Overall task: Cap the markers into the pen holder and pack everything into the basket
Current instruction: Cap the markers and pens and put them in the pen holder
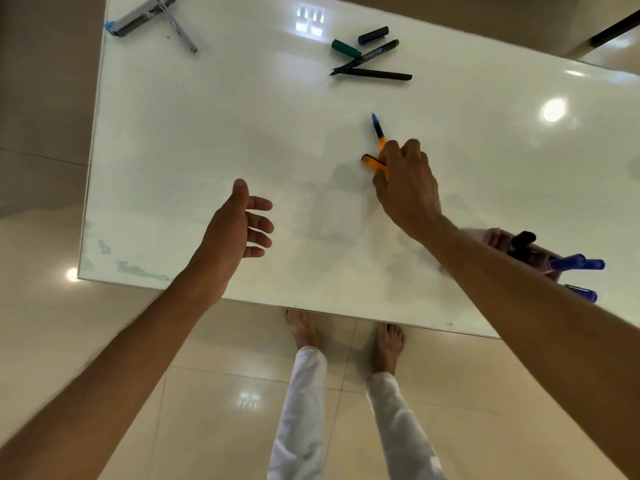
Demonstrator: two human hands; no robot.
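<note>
Right hand (407,188) grips an orange marker (378,131) plus its cap (372,160) over the table (207,133). Left hand (235,226) hovers open, fingers relaxed, holding nothing.

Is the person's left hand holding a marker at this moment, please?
No, the left hand hovers open and empty over the table, while the right hand grips the orange marker.

Looks like a home interior, not a lab or shop. Glossy beige floor tiles (214,393) reflecting ceiling lights, person standing barefoot (301,329) in loose white trousers (298,410). Glossy white bench (214,140) carries stationery: loose markers (375,75), caps (373,35), a grey stapler-like tool (145,15).
</note>
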